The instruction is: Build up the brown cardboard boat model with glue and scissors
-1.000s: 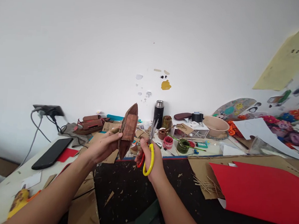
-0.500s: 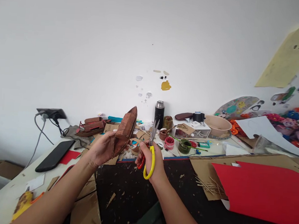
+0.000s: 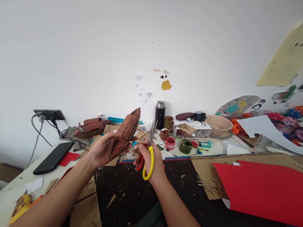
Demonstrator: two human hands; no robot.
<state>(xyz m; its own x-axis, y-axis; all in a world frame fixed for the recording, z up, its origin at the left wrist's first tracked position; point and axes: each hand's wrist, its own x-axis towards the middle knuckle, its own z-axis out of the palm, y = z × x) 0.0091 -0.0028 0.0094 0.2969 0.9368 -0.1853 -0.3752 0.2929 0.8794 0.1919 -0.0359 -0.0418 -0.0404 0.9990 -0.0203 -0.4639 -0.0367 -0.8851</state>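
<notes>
My left hand [image 3: 100, 153] holds a brown painted cardboard boat [image 3: 124, 134] up over the table, its pointed end tilted up and to the right. My right hand [image 3: 150, 163] grips scissors [image 3: 149, 151] with one yellow and one red handle, blades pointing up, just right of the boat. The blades look nearly closed and do not touch the boat.
A black mat [image 3: 140, 192] with scraps lies under my hands. A red sheet [image 3: 268, 190] on cardboard lies right. Paint pots [image 3: 177, 144], a black flask [image 3: 160, 114], a bowl [image 3: 218, 125], a phone [image 3: 53, 157] and another brown boat model [image 3: 90, 127] crowd the white table.
My left hand has turned the boat from upright and end-on to tilted, showing its side, and lowered it a little. The scissors hand stayed almost in place.
</notes>
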